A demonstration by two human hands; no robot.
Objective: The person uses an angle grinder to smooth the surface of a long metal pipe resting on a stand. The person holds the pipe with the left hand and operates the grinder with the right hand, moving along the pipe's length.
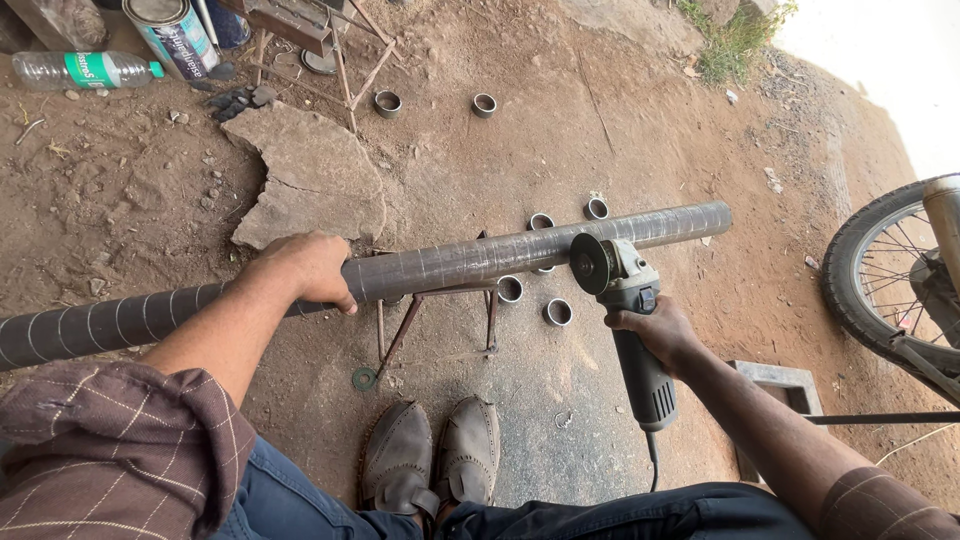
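Note:
A long grey metal pipe with chalk rings marked along it lies across a small rusty stand. My left hand presses down on the pipe left of the stand. My right hand grips a grey angle grinder, whose dark cutting disc sits against the pipe near its right end. Several short cut pipe rings lie on the ground beneath and behind the pipe.
A flat broken stone slab lies behind the pipe. A plastic bottle and a paint can stand at far left. A motorcycle wheel is at right, a concrete block near my right arm. My shoes rest below the stand.

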